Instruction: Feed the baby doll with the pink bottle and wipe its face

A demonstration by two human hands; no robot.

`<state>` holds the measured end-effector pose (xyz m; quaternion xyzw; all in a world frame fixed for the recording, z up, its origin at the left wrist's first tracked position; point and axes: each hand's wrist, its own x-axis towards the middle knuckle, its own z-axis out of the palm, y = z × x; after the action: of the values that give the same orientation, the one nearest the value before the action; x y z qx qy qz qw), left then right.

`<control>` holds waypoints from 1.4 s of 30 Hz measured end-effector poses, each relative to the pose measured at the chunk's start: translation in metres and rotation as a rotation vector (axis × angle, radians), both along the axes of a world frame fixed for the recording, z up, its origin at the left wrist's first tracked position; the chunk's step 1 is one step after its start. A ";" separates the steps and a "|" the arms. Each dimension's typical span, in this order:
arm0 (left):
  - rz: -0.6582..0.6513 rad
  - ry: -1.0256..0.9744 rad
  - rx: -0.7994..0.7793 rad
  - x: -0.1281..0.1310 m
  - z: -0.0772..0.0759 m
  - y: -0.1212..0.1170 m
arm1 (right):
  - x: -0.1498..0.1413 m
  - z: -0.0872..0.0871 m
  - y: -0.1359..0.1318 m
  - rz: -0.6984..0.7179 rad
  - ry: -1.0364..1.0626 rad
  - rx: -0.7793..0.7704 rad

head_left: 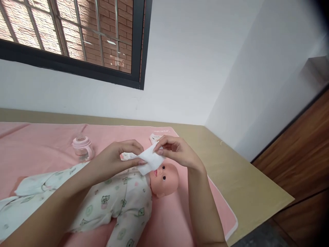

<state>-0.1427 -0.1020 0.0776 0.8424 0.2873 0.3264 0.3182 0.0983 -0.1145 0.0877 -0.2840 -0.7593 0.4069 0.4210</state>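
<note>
Between my two hands is a small white tissue or wipe [150,159], held above a baby doll [168,181]. My left hand [123,154] pinches its left end between thumb and fingers. The upper right edge is pinched by my right hand [177,149]. The doll lies on its back, head toward the right, in a white printed outfit [108,202]. Part of its face and chest is hidden behind the tissue and my left hand. Behind my right hand a white packet [154,138] with small print shows in part.
A pink mat [46,140] lies under the doll on a wooden tabletop [236,178]. To the left stands a clear baby bottle [83,147] with a pink top and handle. A wall and a barred window [102,34] rise behind; a wooden panel [295,164] is at right.
</note>
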 end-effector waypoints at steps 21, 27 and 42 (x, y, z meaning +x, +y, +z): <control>-0.043 -0.080 -0.023 -0.001 -0.006 0.001 | 0.012 -0.038 0.063 -0.218 0.194 -0.189; -0.066 0.280 -0.052 0.019 -0.026 0.012 | 0.037 -0.110 0.114 -0.382 0.330 -0.455; -0.001 0.388 0.014 0.040 -0.043 0.003 | 0.046 -0.180 0.138 -0.308 0.420 -0.614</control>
<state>-0.1027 -0.0990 0.0345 0.8919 0.3405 0.1597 0.2513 0.1440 0.0236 -0.0919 -0.4178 -0.4483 0.5963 0.5186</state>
